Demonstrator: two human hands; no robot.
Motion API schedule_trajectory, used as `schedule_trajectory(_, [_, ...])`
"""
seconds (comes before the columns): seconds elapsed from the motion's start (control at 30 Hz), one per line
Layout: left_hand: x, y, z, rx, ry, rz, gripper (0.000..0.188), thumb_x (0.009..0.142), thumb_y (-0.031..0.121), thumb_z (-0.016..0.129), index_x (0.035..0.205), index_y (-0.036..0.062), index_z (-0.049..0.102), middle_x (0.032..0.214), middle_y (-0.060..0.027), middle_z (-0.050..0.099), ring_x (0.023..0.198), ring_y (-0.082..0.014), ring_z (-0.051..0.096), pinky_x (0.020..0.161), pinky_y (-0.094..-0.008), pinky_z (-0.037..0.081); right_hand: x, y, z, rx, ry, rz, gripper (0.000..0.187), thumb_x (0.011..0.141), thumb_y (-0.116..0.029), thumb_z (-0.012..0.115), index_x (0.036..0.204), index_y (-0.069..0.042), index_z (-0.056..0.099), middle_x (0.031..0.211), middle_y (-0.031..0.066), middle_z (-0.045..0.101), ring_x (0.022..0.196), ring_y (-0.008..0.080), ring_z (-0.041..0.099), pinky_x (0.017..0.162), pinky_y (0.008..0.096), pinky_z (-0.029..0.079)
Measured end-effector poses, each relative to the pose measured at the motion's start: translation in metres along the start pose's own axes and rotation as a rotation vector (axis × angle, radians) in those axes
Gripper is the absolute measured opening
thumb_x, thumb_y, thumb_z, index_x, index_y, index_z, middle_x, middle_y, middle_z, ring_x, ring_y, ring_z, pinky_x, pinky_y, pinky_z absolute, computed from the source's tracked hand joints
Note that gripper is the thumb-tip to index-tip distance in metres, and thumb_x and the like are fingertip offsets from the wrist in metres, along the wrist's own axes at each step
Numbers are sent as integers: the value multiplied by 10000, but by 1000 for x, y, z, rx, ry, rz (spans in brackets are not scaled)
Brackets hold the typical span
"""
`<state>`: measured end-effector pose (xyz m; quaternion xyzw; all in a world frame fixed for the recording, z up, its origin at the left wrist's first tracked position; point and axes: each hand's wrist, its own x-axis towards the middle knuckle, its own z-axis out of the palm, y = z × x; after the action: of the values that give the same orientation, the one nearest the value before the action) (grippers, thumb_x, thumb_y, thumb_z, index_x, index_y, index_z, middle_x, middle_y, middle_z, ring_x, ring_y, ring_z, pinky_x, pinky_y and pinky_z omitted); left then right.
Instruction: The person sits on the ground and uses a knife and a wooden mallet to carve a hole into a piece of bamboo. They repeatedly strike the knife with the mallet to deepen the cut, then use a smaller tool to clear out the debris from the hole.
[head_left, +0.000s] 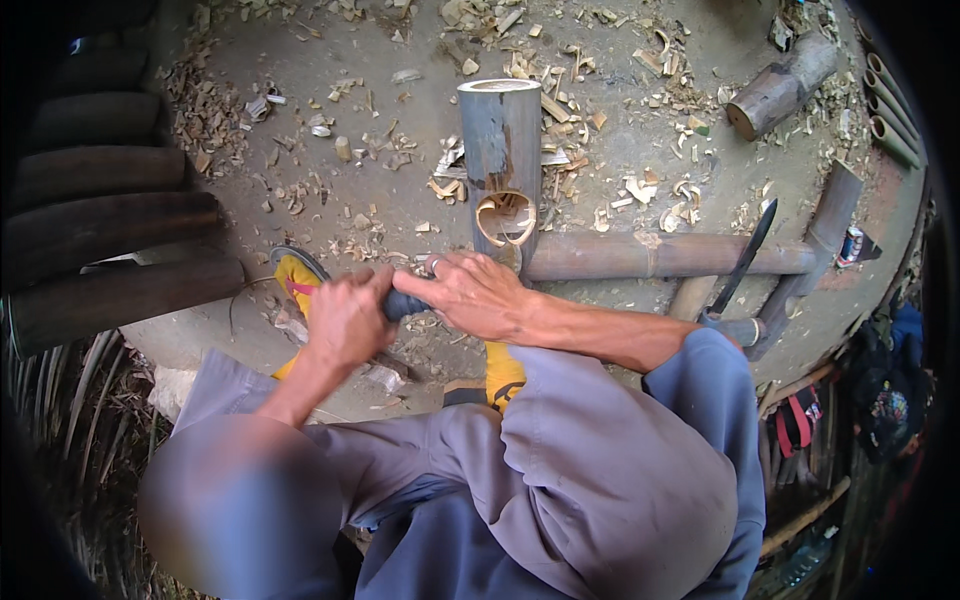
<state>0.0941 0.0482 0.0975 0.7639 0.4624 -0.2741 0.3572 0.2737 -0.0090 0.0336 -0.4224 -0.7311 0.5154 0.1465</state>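
Note:
My left hand [348, 318] is closed around the dark grey handle [406, 305] of a tool. My right hand [478, 292], with a ring on one finger, curls over the other side of that handle, its thumb along it. The tool's working end is hidden by my hands. Just beyond them stands a thick bamboo section [490, 135] with a ragged rounded hole cut in its near part. A bamboo pole [620, 255] runs right from its base. Near that pole's right end is a long knife [750, 255] with a dark blade, pointing away.
Wood chips and shavings [375, 150] litter the ground. Large dark bamboo poles [110, 225] lie at the left. A short log [785, 85] is at the far right, with narrower bamboo tubes [890, 125] beyond. A can [852, 246] stands right. My feet wear yellow socks [503, 375].

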Motion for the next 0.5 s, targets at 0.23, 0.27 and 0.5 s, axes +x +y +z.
schedule_trajectory(0.23, [-31, 82, 133, -687, 250, -194, 491, 621, 174, 769, 1073, 136, 581, 776, -187, 646, 704, -386, 643, 651, -440, 538, -30, 22, -32, -296, -655, -204, 321, 863, -163, 498, 1178, -224, 502, 740, 104, 630, 677, 271, 667, 553, 394, 512])
schedule_trajectory(0.27, [-30, 53, 118, -550, 30, -170, 504, 617, 164, 765, 1075, 111, 563, 773, -186, 647, 709, -386, 648, 656, -447, 539, -25, 18, -32, -233, -577, -137, 344, 834, -130, 535, 1173, -180, 500, 782, 122, 628, 683, 292, 660, 579, 393, 518])
schedule_trajectory(0.5, [88, -24, -84, 277, -216, 416, 299, 576, 128, 723, 852, 81, 619, 740, -126, 652, 705, -339, 654, 654, -412, 534, 36, -10, -15, 231, 320, 273, 433, 760, -41, 629, 1135, -78, 417, 849, 204, 612, 728, 422, 637, 630, 493, 523])
